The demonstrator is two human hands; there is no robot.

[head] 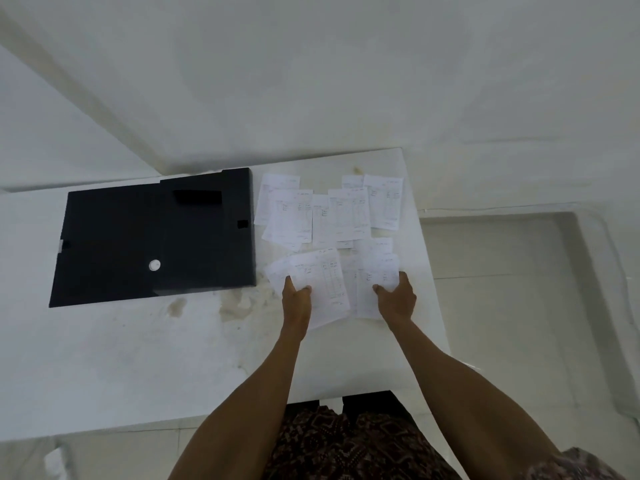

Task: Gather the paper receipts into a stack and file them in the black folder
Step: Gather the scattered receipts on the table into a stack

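Observation:
Several white paper receipts (332,216) lie spread and overlapping on the white table (138,358), to the right of the black folder (152,237). The folder lies flat and open, with a white round button on it. My left hand (296,299) pinches the near left receipt (322,282) at its left edge. My right hand (396,297) grips the near right receipts (379,271) at their lower right part. Both hands are at the near row of papers; the far row lies untouched.
The table's right edge (429,265) runs just beside the receipts, with tiled floor beyond. Brownish stains (239,303) mark the table in front of the folder. A patterned garment (346,441) shows at the table's near edge.

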